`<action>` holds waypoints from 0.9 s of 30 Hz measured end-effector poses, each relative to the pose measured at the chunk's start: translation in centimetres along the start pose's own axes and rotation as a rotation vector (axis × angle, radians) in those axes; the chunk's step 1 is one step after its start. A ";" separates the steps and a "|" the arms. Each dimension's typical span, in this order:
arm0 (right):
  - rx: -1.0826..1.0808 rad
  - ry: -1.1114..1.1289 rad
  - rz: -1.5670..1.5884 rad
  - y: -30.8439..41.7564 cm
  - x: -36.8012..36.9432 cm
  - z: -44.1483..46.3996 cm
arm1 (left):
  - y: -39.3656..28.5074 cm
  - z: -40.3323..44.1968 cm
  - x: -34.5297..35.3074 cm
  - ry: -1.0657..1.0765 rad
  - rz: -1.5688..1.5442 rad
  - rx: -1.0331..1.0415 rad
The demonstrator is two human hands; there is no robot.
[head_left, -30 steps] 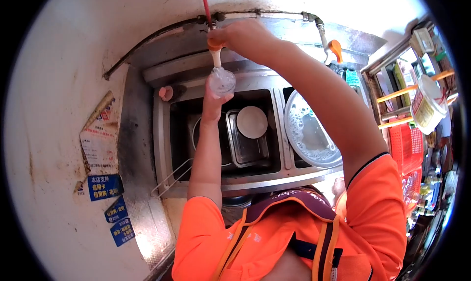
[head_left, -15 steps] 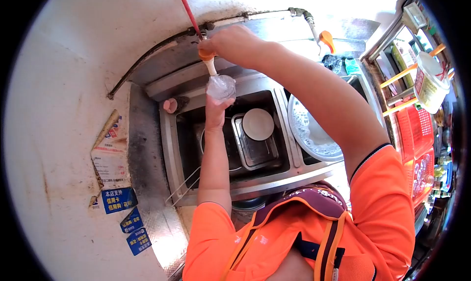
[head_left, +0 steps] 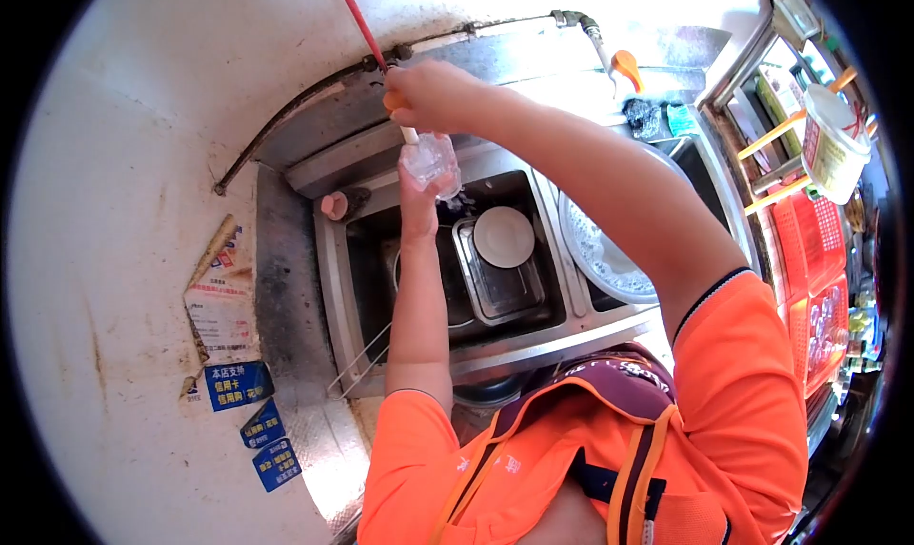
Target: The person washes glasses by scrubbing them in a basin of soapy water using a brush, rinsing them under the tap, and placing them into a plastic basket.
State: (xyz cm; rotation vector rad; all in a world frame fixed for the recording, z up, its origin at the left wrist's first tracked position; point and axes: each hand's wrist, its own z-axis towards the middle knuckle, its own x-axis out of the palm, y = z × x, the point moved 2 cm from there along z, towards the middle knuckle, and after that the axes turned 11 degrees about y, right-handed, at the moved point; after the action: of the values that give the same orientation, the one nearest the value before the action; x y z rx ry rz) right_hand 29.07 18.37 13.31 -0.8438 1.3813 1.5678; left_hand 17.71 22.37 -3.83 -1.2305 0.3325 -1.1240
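Observation:
My left hand (head_left: 419, 202) is closed round a clear glass (head_left: 433, 164) under the spout of the left tap. The glass is tilted, and water spills from it toward the sink. My right hand (head_left: 433, 93) grips the tap's orange handle (head_left: 394, 100), with its fingers wrapped over it. Below the glass, a white bowl (head_left: 504, 237) rests on a rectangular metal tray (head_left: 476, 283) inside the dark sink basin (head_left: 376, 259).
A large metal basin of suds (head_left: 595, 250) sits right of the sink. Beyond it are a second orange-handled tap (head_left: 626, 69), red baskets (head_left: 809, 245) and a hanging white tub (head_left: 833, 150). A pink object (head_left: 334, 205) stands on the left rim, and a wire handle (head_left: 362, 362) crosses the front edge.
The glass has gone from upright under the spout to tilted, with water now spilling out. My right hand has shifted slightly over the tap handle. The camera view has turned a little.

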 end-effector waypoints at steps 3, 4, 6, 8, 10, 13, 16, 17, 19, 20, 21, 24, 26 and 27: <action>0.125 0.116 0.277 0.6 0.3 0.3 | 0.9 0.0 -1.4 -0.063 0.042 -0.061; 0.183 0.107 0.373 0.7 0.4 0.4 | 0.9 -0.2 -1.7 -0.066 0.044 -0.066; 0.244 0.099 0.474 0.8 0.8 0.3 | 1.4 -0.5 -2.4 -0.161 -0.073 -0.289; 0.268 0.061 0.565 0.9 0.8 0.0 | 1.7 0.0 -2.8 -0.202 -0.079 -0.335; 0.296 0.057 0.584 1.0 0.8 -0.1 | 2.0 0.3 -3.0 -0.250 -0.240 -0.543; 0.320 0.061 0.610 0.7 1.0 0.2 | 0.8 0.1 -1.6 -0.284 -0.294 -0.603; 0.299 0.072 0.645 0.3 1.4 0.0 | 0.4 0.2 -0.6 -0.362 -0.370 -0.615; 0.283 0.075 0.670 0.0 1.4 -0.1 | 0.3 0.2 -0.2 -0.361 -0.361 -0.613; 0.291 0.039 0.663 0.1 0.7 -1.4 | 0.1 0.1 0.5 -0.380 -0.410 -0.563; 0.306 0.009 0.649 0.2 0.4 -2.3 | -0.1 -0.1 0.8 -0.377 -0.404 -0.564; 0.312 -0.056 0.522 0.2 0.3 -2.9 | -0.1 -0.3 0.9 -0.500 -0.427 -0.493; 0.342 -0.078 0.288 -1.8 2.0 -5.1 | 1.1 -0.4 2.2 -0.603 -0.427 -0.400; 0.382 0.124 0.291 -1.9 0.7 -9.7 | 1.0 -0.3 3.0 -0.563 -0.353 -0.389; 0.343 0.124 0.309 -3.5 2.4 -10.9 | 1.5 -0.5 3.7 -0.575 -0.341 -0.383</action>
State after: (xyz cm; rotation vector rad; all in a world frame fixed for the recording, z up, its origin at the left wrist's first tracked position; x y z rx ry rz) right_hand 30.77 8.10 7.98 -0.5440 1.8766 1.4574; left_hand 19.75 18.94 -4.04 -1.9397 -0.1136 -0.9566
